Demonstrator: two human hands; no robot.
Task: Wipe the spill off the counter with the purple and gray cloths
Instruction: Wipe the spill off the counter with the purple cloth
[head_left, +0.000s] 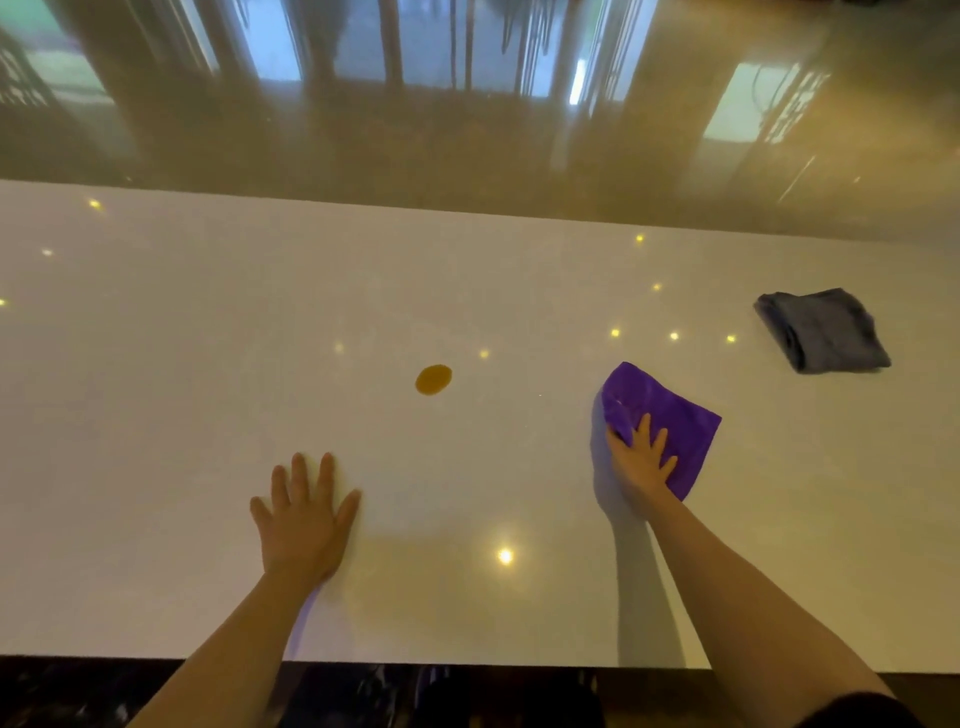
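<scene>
- Centrally, a small oval amber-brown spill (433, 379) is seen on the glossy white stone counter (208, 338), untouched and apart from both hands.
- To the right of the spill, a crumpled purple microfibre cloth (670, 415) is laid on the counter, clear of the puddle.
- The purple cloth is pressed down at its near-left part by the right hand (641, 460), whose fingers are spread over the fabric; whether the cloth is pinched underneath cannot be told.
- Farther right and farther back, a folded gray cloth (826, 332) is left lying on the counter, well apart from the purple cloth and from either hand.
- The left hand (304, 519) is placed flat on the counter, palm down, fingers splayed, nothing held, nearer the front edge than the spill and to its left.
- Small ceiling lights are reflected across the counter surface.
</scene>
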